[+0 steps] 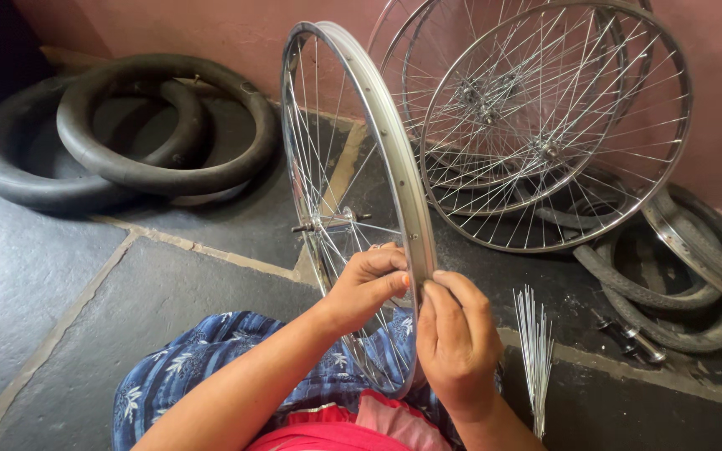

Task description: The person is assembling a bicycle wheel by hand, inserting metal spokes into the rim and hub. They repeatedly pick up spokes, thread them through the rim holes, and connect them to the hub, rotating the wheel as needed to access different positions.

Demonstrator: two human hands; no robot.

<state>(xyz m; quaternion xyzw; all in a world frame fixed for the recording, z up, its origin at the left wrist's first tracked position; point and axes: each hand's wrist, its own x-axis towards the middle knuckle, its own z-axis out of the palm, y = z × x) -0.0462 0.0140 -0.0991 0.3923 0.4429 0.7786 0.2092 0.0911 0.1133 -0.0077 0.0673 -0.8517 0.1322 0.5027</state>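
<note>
Head view: bare grey stone floor (35, 276) open to the left; black rubber inner tubes (127, 134) stacked far left by the pink wall (211, 25); finished spoked silver wheels (545, 125) leaning close on the right, bundle of loose thin steel spokes (535, 351) just beside. Upright silver spoked bicycle rim (378, 125) standing centre, over the blue patterned lap. Left hand (367, 284) curled narrow, fingertips pinching at the rim's lower edge. Right hand (455, 342) likewise closed, thumb and fingers touching the rim

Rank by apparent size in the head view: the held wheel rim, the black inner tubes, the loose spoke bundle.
1. Held wheel rim, though nearness to the camera inflates it.
2. Black inner tubes, close behind.
3. Loose spoke bundle, clearly smallest.
</note>
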